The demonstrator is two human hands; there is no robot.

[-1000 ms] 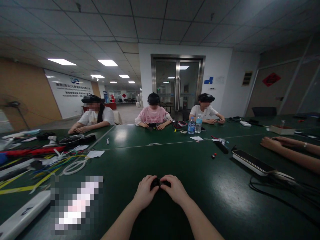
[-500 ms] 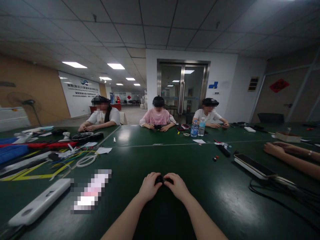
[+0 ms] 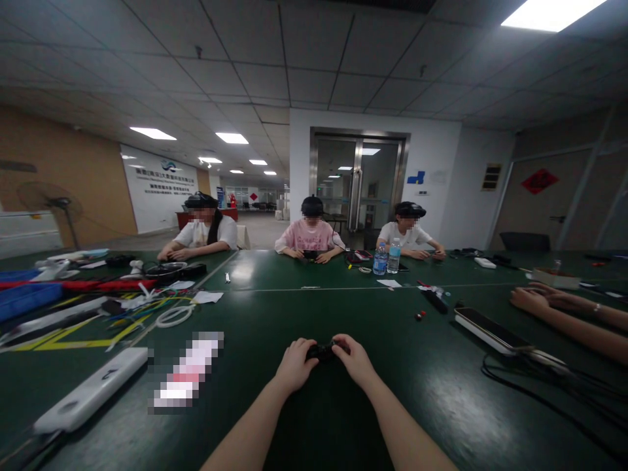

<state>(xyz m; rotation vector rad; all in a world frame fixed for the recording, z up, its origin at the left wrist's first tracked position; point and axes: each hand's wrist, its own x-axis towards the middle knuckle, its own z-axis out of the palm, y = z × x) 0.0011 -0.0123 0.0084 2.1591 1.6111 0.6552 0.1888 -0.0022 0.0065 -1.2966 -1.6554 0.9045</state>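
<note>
A small dark black object (image 3: 322, 352), longer than it is tall, is between my two hands just above or on the green table (image 3: 324, 311). I cannot make out its exact kind. My left hand (image 3: 295, 365) closes on its left end, thumb on the near side and fingers on the far side. At the other end, my right hand (image 3: 354, 358) grips it with bent fingers and thumb. Parts of the object are hidden behind the fingers.
To the left lie a white power strip (image 3: 93, 389), a blurred-out phone-like slab (image 3: 189, 369) and coiled cable (image 3: 175, 316). At right are a phone on a white block (image 3: 490, 331), black cables and another person's hands (image 3: 532, 297). Bottles (image 3: 380, 259) stand farther back; three people sit opposite.
My hands have moved slightly apart, the right one a little to the right, so more of the black object shows between them. The whole view has shifted slightly.
</note>
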